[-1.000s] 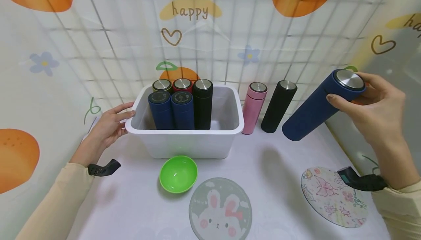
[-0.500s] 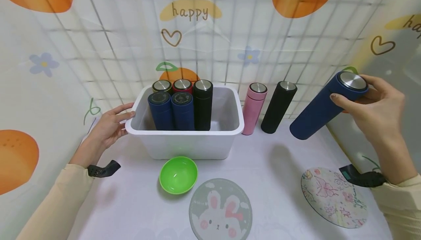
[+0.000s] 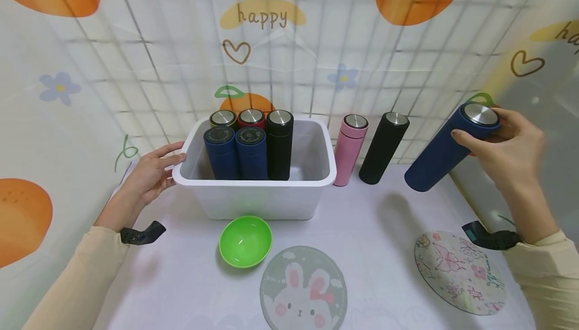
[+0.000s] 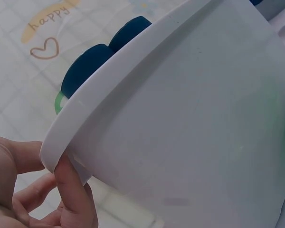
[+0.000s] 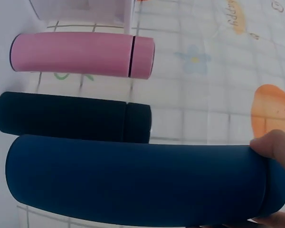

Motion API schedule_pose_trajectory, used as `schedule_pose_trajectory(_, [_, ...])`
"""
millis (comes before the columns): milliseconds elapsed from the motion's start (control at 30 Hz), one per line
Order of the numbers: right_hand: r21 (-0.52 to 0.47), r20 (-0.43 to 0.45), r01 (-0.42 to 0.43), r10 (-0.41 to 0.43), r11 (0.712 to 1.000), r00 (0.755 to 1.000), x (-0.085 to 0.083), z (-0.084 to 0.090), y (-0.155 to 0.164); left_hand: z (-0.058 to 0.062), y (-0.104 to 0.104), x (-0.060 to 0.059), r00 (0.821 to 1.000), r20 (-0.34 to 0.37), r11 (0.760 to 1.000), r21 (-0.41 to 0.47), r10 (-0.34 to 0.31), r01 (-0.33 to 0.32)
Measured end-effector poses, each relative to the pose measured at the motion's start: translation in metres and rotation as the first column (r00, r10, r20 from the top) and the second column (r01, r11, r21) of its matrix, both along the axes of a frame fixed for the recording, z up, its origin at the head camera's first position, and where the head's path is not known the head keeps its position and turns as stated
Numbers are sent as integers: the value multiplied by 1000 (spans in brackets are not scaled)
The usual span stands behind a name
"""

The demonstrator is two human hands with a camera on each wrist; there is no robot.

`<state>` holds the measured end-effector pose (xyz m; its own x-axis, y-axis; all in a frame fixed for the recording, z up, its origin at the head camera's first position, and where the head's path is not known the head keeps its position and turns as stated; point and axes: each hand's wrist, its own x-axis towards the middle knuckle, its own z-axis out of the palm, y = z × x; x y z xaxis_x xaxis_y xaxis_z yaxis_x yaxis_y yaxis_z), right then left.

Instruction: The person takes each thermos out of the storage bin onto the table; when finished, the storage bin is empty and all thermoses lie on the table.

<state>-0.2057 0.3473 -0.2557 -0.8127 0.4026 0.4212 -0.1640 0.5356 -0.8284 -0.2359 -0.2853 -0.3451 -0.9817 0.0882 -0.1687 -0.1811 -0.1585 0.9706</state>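
My right hand holds a dark blue thermos flask round its top, just below the steel-capped lid. The flask leans, its base lower left beside a standing black flask. In the right wrist view the thumb lies along the blue flask. A pink flask stands left of the black one. At the far side, my left hand pinches the left rim of a white plastic tub. Two blue flasks, a black one and two more behind stand inside the tub.
A green bowl sits before the tub. Near the front lies a round rabbit mat, and at the right a round flowered mat. A patterned curtain over a wire grid closes off the back.
The blue flask's base has swung right, away from the black flask, and the flask stands a little steeper. My left hand and the tub stay as they were.
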Motion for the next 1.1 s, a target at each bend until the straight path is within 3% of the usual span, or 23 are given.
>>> schedule_pose_trajectory(500, [-34,51,35,-34,999,998,-21,-15,13,1,1,0,1000,-4,1000,-11,0,0])
schedule_pose_trajectory(833, [48,89,143,-147,988,985,-35,-26,16,1,1,-1,1000,3,1000,-9,1,-1])
schedule_pose_trajectory(1100, [69,136,161,-169,985,976,-47,-34,15,0,0,-1,1000,3,1000,-3,5,-5])
